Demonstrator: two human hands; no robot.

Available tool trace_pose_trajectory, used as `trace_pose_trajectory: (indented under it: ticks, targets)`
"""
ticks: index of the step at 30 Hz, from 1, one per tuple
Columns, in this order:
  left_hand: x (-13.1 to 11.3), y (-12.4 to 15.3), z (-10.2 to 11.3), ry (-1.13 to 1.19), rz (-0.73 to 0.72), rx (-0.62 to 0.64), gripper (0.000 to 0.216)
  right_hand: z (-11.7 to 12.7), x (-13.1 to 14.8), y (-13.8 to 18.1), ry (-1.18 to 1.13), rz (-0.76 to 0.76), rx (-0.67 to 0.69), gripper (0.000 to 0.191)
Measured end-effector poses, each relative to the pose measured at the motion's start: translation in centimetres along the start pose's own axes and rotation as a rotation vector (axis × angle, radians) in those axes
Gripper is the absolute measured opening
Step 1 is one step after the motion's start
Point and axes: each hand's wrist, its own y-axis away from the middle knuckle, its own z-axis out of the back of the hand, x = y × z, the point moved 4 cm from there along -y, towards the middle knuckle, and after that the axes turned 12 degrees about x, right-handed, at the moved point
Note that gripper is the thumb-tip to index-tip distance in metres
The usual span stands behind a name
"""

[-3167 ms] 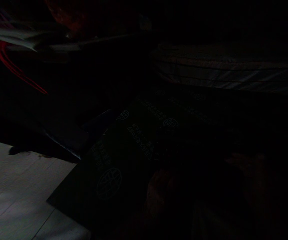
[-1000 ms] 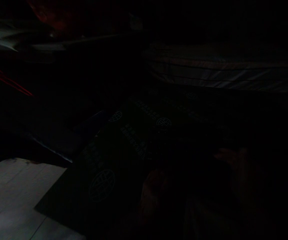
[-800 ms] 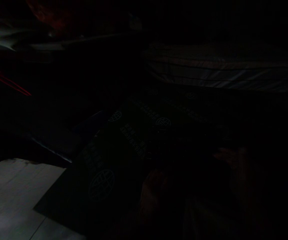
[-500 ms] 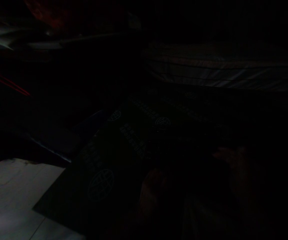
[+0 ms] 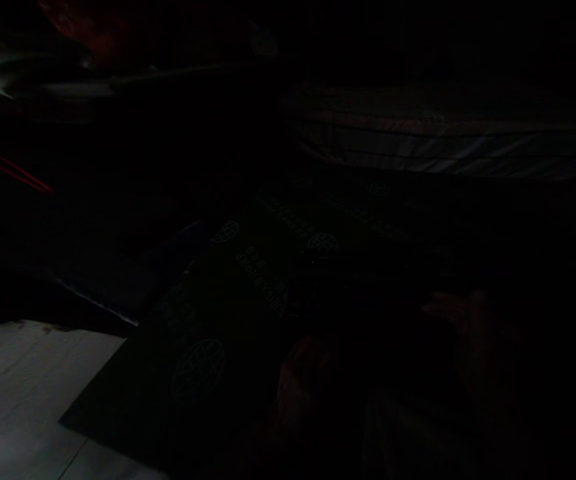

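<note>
The view is very dark. My left hand (image 5: 304, 373) shows dimly at the lower middle, over the right side of a dark green board (image 5: 228, 320) printed with pale globes and lettering. Farther right is my right hand (image 5: 455, 308), its faint outline pointing left. Between and beyond the hands lies a black shape (image 5: 325, 293) with tiny glints along its left and upper edges; its kind is lost in the dark. Whether either hand touches or grips it does not show. The fingers of both hands are too dim to make out.
Pale tiled floor (image 5: 13, 393) shows at lower left. A mattress-like thing in shiny wrap (image 5: 408, 143) stretches across the upper right. Red lines (image 5: 8, 163) and a dark blue item (image 5: 173, 250) lie leftward. A reddish thing (image 5: 88, 30) sits on a pale-edged surface at upper left.
The whole view has shifted slightly, with things sitting a little farther left. Both hands stay in nearly the same place, and the board keeps its position.
</note>
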Motion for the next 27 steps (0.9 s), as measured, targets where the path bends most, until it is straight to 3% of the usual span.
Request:
trace_pose_trajectory:
  ticks: [8, 17, 27]
  targets:
    - [0.1, -0.6, 0.4, -0.023, -0.006, -0.068, 0.023, -0.1, 0.1, 0.0, -0.002, 0.01, 0.015, 0.062]
    - [0.4, 0.8, -0.9, 0.061, 0.048, 0.041, 0.022, -0.2, 0.3, 0.1, -0.013, -0.008, -0.016, 0.062]
    - [1.1, 1.6, -2.0, 0.049, 0.061, 0.012, 0.019, -0.2, 0.2, -0.1, 0.009, -0.004, -0.002, 0.064]
